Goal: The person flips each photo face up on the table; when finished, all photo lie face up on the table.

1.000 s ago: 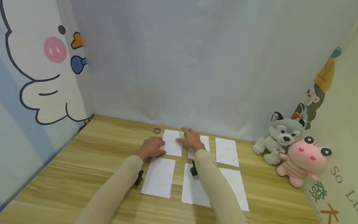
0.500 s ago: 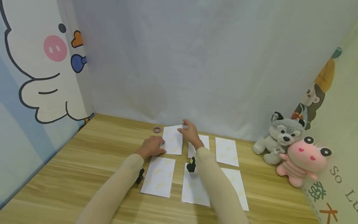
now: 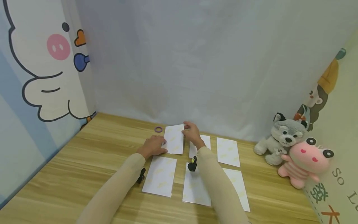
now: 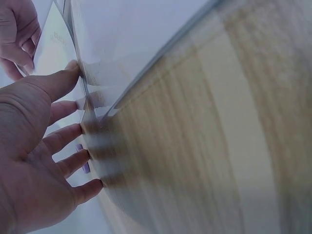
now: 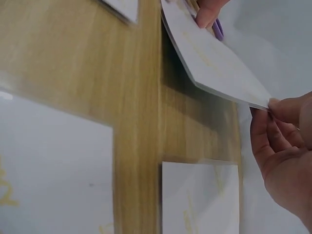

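1. Head view: a white card (image 3: pixel 174 139) with faint yellow marks is tilted over the wood-grain table (image 3: pixel 112 149), near the middle of the back edge.
2. Its long axis runs front to back, one short side towards the back edge, the other towards the front edge. The right long side is raised clear of the wood, the left one lower.
3. The right hand (image 3: pixel 192 132) pinches the far right corner between thumb and fingers; from the right wrist I see shadow beneath the raised side.
4. The left hand (image 3: pixel 152 145) has its fingers spread, tips down at the card's left edge; how hard they press, I cannot tell. The hands are apart, the card between them.
5. A purple ring (image 3: pixel 158 129) lies just beyond the card's far left corner, near the back edge.
6. Towards the front edge lies another card (image 3: pixel 160 176), its long axis also front to back.
7. Near the table's right edge sit a grey plush dog (image 3: pixel 288 133) and a pink plush frog (image 3: pixel 309 157), touching.
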`<state>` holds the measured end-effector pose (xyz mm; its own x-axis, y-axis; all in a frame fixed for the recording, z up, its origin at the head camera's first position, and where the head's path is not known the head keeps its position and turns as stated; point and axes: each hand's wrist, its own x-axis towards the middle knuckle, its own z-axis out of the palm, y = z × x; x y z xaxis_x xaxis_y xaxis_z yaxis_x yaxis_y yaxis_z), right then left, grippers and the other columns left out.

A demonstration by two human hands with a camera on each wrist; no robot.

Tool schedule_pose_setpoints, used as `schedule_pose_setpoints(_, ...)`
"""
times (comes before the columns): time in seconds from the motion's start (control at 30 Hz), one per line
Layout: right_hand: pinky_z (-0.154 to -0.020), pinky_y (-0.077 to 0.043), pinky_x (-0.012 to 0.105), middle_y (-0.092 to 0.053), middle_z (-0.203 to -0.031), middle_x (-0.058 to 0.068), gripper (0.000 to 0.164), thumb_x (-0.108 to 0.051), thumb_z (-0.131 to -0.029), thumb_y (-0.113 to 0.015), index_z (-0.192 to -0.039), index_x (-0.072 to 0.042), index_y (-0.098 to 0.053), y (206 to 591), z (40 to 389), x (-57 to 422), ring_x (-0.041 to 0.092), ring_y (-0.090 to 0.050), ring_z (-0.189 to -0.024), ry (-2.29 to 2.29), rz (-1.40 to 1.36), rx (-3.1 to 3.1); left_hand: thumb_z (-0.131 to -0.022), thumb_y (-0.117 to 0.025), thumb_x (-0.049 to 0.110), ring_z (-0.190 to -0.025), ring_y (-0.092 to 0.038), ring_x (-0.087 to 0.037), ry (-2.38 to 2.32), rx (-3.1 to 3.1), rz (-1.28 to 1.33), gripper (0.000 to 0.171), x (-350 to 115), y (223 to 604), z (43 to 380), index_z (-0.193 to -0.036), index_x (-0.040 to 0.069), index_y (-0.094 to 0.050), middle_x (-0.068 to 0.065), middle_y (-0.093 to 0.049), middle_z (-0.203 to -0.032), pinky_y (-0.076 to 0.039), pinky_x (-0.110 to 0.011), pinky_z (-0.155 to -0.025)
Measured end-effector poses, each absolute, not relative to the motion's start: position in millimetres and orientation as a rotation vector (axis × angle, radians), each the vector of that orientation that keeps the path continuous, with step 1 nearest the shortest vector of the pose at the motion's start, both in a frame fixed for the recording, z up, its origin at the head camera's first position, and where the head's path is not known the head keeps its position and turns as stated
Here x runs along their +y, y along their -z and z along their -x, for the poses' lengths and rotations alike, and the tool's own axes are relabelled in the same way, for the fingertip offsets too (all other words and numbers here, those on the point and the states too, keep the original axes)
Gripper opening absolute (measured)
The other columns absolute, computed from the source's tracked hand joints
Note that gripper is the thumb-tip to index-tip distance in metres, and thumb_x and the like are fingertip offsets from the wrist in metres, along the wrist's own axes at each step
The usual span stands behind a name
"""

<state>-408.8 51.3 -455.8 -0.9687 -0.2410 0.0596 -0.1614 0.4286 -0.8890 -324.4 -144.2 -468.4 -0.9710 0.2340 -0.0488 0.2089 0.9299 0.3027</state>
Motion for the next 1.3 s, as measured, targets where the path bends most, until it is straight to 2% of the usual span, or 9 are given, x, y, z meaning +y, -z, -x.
schedule_pose_setpoints(0.13, -0.082, -0.06, 0.043, -0.062, -0.117, 0.024, 0.053, 0.008, -0.09, -0.06, -0.143, 0.003, -0.05, 456, 410, 53, 0.023, -0.064, -0.086, 1.689, 0.334, 2.516, -0.09, -0.073, 0.034, -0.132, -0.051, -0.039, -0.449, 3.006, -0.352, 0.048, -144, 468, 325, -0.13, 0.008, -0.065, -0.012, -0.057, -0.144, -0.044, -0.058, -0.105)
schedule_pose_setpoints(0.37, -0.066, -0.055, 0.026, -0.059, -0.096, 0.009, 0.052, 0.01, -0.09, -0.061, -0.141, 0.003, -0.052, 457, 411, 56, 0.011, -0.057, -0.074, 1.811, 0.276, 2.387, -0.089, -0.075, 0.033, -0.13, -0.053, -0.037, -0.479, 2.992, -0.328, 0.05, -146, 469, 327, -0.13, 0.007, -0.063, -0.014, -0.06, -0.139, -0.045, -0.055, -0.106)
schedule_pose_setpoints(0.53, -0.062, -0.053, 0.021, -0.054, -0.083, 0.0, 0.051, 0.012, -0.09, -0.061, -0.139, 0.006, -0.05, 456, 411, 61, 0.008, -0.057, -0.069, 1.925, 0.256, 2.259, -0.089, -0.075, 0.03, -0.129, -0.055, -0.037, -0.506, 2.97, -0.376, 0.051, -145, 468, 327, -0.13, 0.003, -0.061, -0.017, -0.06, -0.137, -0.044, -0.052, -0.108)
schedule_pose_setpoints(0.77, -0.061, -0.053, 0.021, -0.058, -0.077, -0.002, 0.047, 0.014, -0.09, -0.059, -0.136, 0.009, -0.048, 450, 411, 68, 0.007, -0.058, -0.062, 2.106, 0.198, 2.066, -0.092, -0.069, 0.025, -0.12, -0.061, -0.037, -0.629, 3.009, -0.573, 0.038, -146, 456, 322, -0.12, -0.001, -0.066, -0.017, -0.066, -0.127, -0.047, -0.049, -0.105)
schedule_pose_setpoints(0.9, -0.064, -0.054, 0.02, -0.059, -0.077, -0.002, 0.046, 0.014, -0.091, -0.057, -0.136, 0.008, -0.046, 448, 412, 70, 0.007, -0.059, -0.065, 2.199, 0.174, 1.955, -0.095, -0.068, 0.029, -0.121, -0.061, -0.037, -0.859, 2.971, -0.66, 0.042, -147, 453, 320, -0.122, -0.002, -0.065, -0.018, -0.066, -0.128, -0.046, -0.049, -0.106)
schedule_pose_setpoints(1.0, -0.065, -0.054, 0.02, -0.059, -0.077, -0.002, 0.046, 0.014, -0.092, -0.056, -0.136, 0.007, -0.045, 447, 412, 72, 0.008, -0.06, -0.067, 2.242, 0.145, 1.896, -0.09, -0.073, 0.037, -0.125, -0.058, -0.037, -0.944, 2.938, -0.712, 0.056, -144, 455, 320, -0.128, -0.002, -0.062, -0.021, -0.063, -0.132, -0.045, -0.05, -0.108)
schedule_pose_setpoints(1.1, -0.064, -0.054, 0.02, -0.06, -0.075, -0.001, 0.046, 0.013, -0.092, -0.056, -0.136, 0.007, -0.045, 446, 411, 73, 0.009, -0.06, -0.065, 2.269, 0.112, 1.857, -0.081, -0.082, 0.041, -0.121, -0.057, -0.036, -1.018, 2.926, -0.716, 0.068, -139, 459, 321, -0.13, 0.001, -0.059, -0.022, -0.059, -0.132, -0.047, -0.049, -0.104)
schedule_pose_setpoints(1.2, -0.064, -0.055, 0.02, -0.061, -0.072, -0.001, 0.046, 0.012, -0.093, -0.056, -0.137, 0.008, -0.043, 444, 410, 74, 0.009, -0.06, -0.064, 2.288, 0.087, 1.831, -0.072, -0.089, 0.042, -0.114, -0.056, -0.033, -1.046, 2.963, -0.728, 0.072, -133, 463, 323, -0.126, 0.006, -0.057, -0.02, -0.056, -0.128, -0.049, -0.048, -0.098)
schedule_pose_setpoints(1.3, -0.063, -0.055, 0.02, -0.06, -0.071, 0.001, 0.046, 0.013, -0.092, -0.056, -0.137, 0.01, -0.043, 442, 408, 74, 0.008, -0.06, -0.063, 2.318, 0.052, 1.805, -0.066, -0.092, 0.041, -0.113, -0.053, -0.031, -1.029, 3.026, -0.768, 0.075, -127, 465, 325, -0.122, 0.009, -0.054, -0.018, -0.054, -0.127, -0.049, -0.047, -0.096)
